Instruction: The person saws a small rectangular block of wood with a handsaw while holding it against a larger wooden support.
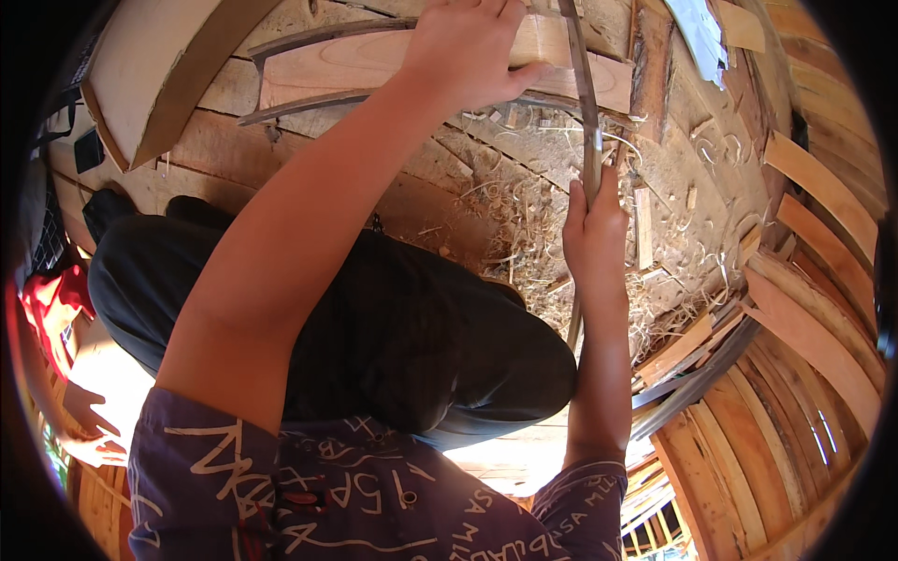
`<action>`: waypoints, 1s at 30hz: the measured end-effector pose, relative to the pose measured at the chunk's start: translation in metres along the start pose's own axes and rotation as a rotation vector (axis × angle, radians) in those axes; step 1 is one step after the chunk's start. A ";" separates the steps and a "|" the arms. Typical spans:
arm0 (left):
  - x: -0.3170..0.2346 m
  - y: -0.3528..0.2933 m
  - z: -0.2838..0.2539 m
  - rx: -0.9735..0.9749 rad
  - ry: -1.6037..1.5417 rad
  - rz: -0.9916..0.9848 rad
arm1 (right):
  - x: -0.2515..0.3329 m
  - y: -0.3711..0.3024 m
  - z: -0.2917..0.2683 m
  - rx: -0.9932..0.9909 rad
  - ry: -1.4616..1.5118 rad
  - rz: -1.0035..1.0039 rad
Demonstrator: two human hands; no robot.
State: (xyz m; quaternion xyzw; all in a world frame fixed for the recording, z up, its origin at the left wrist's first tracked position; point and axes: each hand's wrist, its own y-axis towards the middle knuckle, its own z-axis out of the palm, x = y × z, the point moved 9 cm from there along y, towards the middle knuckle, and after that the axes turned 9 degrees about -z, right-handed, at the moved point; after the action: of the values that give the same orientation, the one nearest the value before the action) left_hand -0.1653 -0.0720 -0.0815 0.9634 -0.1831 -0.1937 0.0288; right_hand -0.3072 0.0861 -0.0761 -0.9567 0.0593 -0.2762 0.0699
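Note:
My left hand (472,51) lies across a pale wooden board (327,70) with dark bark-like edges. Its thumb is stretched along the near edge; the fingertips are cut off by the top of the picture. At the board's right part, my right hand (599,224) is closed round a long, narrow grey-brown strip (587,103) with a bright glint. This strip runs from the top edge, over the board, down through the fist, and a thin length shows below beside my knee. Whether it is wood or metal I cannot tell.
Curly wood shavings (524,220) and offcuts litter the plank floor (449,173). A large panel-sided wooden piece (154,75) stands at the far left. Bark-edged wood (652,75) lies right of the board. Curved planks (814,327) lean at the right. My dark-trousered legs (374,318) are folded below.

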 end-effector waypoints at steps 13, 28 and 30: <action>0.007 0.006 0.002 0.093 -0.009 -0.079 | -0.006 -0.036 -0.025 0.078 0.015 0.065; 0.012 0.017 0.016 0.278 0.011 -0.180 | -0.015 -0.045 -0.023 0.080 0.007 0.059; 0.005 0.007 0.003 0.231 -0.023 -0.116 | -0.013 -0.052 -0.027 0.087 0.024 0.057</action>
State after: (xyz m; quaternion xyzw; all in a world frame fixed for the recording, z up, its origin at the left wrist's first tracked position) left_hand -0.1649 -0.0804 -0.0848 0.9670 -0.1485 -0.1839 -0.0956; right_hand -0.3282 0.1365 -0.0517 -0.9473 0.0755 -0.2877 0.1187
